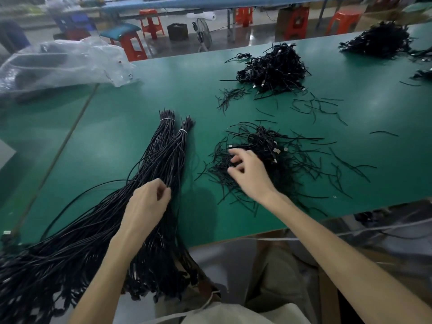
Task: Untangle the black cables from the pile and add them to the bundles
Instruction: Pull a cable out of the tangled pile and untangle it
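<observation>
Two long bundles of black cables (163, 150), each tied near the far end with a white band, lie on the green table (117, 127) and hang over its near edge. My left hand (147, 204) rests on the bundles with its fingers curled around some strands. A tangled pile of black cables (280, 155) with small silver plugs lies to the right. My right hand (247, 171) hovers over the pile's left side, fingers loosely bent and spread; nothing is visibly held in it.
A second cable pile (273, 69) sits farther back, a third (378, 40) at the far right. Loose short black ties (313, 106) are scattered between the piles. A clear plastic bag (60, 64) lies at the far left. Orange stools (149, 22) stand beyond the table.
</observation>
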`<action>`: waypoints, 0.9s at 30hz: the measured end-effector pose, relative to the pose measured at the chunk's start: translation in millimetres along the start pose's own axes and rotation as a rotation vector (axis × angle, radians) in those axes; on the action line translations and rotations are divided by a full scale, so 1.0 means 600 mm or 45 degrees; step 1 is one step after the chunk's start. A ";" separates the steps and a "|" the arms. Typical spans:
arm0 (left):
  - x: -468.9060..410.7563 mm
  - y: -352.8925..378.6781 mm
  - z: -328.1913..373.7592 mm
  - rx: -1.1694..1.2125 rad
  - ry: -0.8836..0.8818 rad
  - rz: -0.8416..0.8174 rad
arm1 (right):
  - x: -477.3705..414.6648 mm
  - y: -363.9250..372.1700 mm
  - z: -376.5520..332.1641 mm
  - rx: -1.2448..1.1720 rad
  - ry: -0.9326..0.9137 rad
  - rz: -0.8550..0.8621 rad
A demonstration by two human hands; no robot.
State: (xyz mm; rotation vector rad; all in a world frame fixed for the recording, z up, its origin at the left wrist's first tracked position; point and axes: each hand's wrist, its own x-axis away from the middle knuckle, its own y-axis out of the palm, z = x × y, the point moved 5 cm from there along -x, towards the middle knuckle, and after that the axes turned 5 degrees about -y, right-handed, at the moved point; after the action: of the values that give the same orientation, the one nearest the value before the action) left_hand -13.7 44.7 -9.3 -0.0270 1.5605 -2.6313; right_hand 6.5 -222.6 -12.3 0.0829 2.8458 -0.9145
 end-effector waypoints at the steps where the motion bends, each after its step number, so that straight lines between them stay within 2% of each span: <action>1: 0.007 0.001 0.019 0.062 0.091 -0.081 | 0.011 0.017 -0.017 0.063 -0.115 -0.093; 5: 0.049 0.014 0.088 0.397 0.359 -0.568 | 0.060 0.092 -0.083 0.197 -0.557 -0.433; 8: 0.054 0.006 0.089 0.588 0.389 -0.682 | 0.075 0.109 -0.093 0.197 -0.555 -0.487; 11: 0.041 -0.005 0.052 0.716 0.307 -0.772 | 0.070 0.080 -0.087 0.342 -0.463 -0.399; 13: 0.032 -0.008 0.023 0.731 0.319 -0.832 | 0.059 0.044 -0.085 0.187 -0.365 -0.229; 15: 0.022 -0.009 -0.007 0.827 0.307 -0.818 | 0.044 0.001 -0.072 -0.106 -0.179 -0.023; 18: 0.001 -0.014 -0.050 1.227 0.152 -0.722 | 0.020 -0.053 -0.041 -0.317 0.010 0.218; 22: -0.012 -0.024 -0.063 1.748 0.076 -0.620 | 0.014 -0.071 -0.011 -0.399 0.099 0.313; 24: -0.014 -0.033 -0.060 2.194 -0.016 -0.608 | 0.018 -0.065 0.004 -0.423 0.158 0.285; 27: -0.006 -0.055 -0.036 3.032 -0.005 -0.844 | 0.034 -0.055 0.025 -0.422 0.211 0.247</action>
State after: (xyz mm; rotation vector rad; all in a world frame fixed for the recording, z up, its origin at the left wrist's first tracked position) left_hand -13.6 79.7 9.1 -0.3454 -2.2231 -2.7268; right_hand -15.1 -257.9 -9.0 0.4039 3.0280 -0.4084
